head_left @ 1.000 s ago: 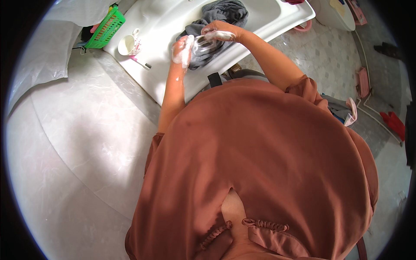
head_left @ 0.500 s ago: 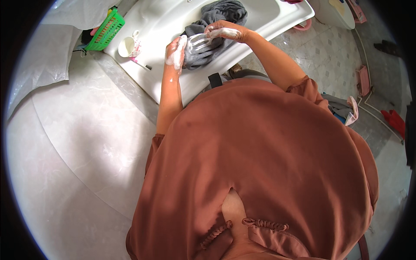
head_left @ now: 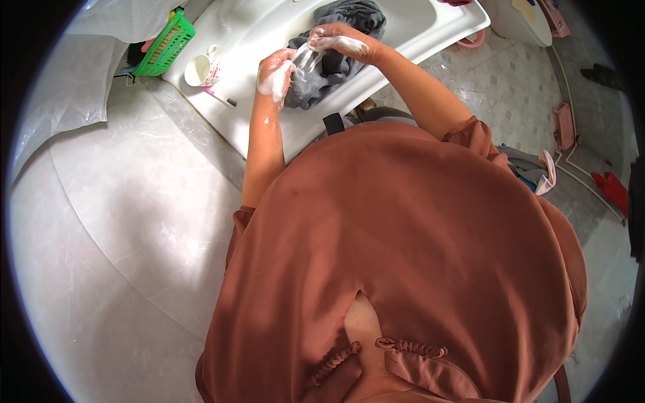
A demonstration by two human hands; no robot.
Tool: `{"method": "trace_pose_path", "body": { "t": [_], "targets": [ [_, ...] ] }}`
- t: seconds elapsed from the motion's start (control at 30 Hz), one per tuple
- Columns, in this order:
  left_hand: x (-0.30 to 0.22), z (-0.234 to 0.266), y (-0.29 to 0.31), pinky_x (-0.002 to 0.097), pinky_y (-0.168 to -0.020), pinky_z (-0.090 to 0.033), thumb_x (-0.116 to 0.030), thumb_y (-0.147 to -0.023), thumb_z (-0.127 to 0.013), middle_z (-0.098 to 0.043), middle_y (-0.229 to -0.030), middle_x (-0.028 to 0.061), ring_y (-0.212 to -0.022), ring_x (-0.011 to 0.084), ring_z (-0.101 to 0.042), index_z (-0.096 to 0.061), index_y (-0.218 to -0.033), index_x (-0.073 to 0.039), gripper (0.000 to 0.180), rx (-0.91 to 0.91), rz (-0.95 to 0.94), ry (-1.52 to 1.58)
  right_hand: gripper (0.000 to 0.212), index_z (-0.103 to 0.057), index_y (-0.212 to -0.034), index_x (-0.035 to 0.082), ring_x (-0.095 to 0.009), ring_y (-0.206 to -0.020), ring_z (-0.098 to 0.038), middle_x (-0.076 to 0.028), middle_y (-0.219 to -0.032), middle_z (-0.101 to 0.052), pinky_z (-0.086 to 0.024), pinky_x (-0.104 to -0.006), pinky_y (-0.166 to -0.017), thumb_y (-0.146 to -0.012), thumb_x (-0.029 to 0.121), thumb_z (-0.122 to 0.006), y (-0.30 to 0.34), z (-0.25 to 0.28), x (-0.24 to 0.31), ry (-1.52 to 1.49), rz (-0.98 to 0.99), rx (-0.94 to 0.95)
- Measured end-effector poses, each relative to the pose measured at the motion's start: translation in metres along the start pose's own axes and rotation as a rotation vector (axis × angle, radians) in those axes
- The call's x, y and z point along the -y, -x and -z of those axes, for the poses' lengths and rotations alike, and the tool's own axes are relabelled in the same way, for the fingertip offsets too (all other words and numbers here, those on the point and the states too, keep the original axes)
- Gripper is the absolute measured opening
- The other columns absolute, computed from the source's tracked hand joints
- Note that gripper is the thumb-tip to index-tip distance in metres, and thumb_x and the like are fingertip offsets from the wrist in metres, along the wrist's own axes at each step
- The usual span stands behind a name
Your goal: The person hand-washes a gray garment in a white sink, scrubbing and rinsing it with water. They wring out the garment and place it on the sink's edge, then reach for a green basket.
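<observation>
A wet dark grey garment (head_left: 336,64) lies bunched in a white sink (head_left: 269,27) at the top of the view. My left hand (head_left: 274,74), coated in white soap foam, grips the garment's left side. My right hand (head_left: 339,41), also soapy, holds a stretched fold of the same cloth just to the right and above. Both forearms reach up from my brown dress, which fills the lower half of the picture. The cloth between my hands is pulled taut and shows suds.
A white mug (head_left: 200,70) with small dots stands on the sink's left rim beside a green plastic basket (head_left: 164,43). A thin dark-tipped stick (head_left: 218,97) lies near the mug. Pink items (head_left: 563,126) and a red object (head_left: 613,190) sit on the tiled floor at right.
My two hands have moved closer together on the garment, the left one shifting right and turning toward the cloth. The fold between them has been drawn up.
</observation>
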State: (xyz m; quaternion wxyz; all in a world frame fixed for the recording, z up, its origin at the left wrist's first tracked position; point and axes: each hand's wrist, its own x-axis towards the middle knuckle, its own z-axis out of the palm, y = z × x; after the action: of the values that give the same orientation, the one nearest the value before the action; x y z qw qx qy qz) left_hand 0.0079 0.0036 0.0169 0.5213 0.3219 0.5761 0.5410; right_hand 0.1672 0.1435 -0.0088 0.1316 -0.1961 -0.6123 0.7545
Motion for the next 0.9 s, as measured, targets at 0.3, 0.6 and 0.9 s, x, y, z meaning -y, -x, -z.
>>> {"method": "trace_pose_path", "body": {
  "t": [0.3,0.6,0.9],
  "targets": [
    [0.011,0.012,-0.005,0.0209,-0.073,-0.044,-0.001,-0.087,-0.055,-0.063,-0.088,0.0021,-0.079,0.0089,-0.056,-0.065,-0.100,0.003,0.018,0.006,0.014,-0.037,0.013,-0.065,-0.088,0.010,-0.003,-0.082,-0.051,0.007,-0.085,-0.060,-0.038,-0.0197,-0.072,-0.088,0.023,-0.065,0.004,-0.011,0.019,0.103,-0.069,-0.032],
    [0.011,0.006,-0.004,0.0191,-0.059,-0.036,-0.003,-0.085,-0.056,-0.058,-0.076,-0.0027,-0.066,0.0043,-0.047,-0.068,-0.090,0.001,0.014,-0.085,-0.013,-0.082,0.015,-0.065,-0.092,0.009,-0.004,-0.087,-0.053,0.005,-0.088,-0.062,-0.039,-0.0198,-0.075,-0.086,0.023,-0.066,-0.008,0.000,-0.010,0.046,0.006,0.004],
    [0.023,-0.003,-0.008,0.0216,-0.056,-0.035,-0.008,-0.091,-0.055,-0.049,-0.073,-0.0047,-0.064,0.0052,-0.042,-0.063,-0.098,0.000,0.013,-0.308,0.045,-0.012,0.025,-0.067,-0.101,0.003,-0.014,-0.088,-0.061,-0.004,-0.090,-0.068,-0.047,-0.0280,-0.083,-0.086,0.023,-0.063,-0.018,-0.009,-0.015,0.095,0.025,-0.360]
  ]
}}
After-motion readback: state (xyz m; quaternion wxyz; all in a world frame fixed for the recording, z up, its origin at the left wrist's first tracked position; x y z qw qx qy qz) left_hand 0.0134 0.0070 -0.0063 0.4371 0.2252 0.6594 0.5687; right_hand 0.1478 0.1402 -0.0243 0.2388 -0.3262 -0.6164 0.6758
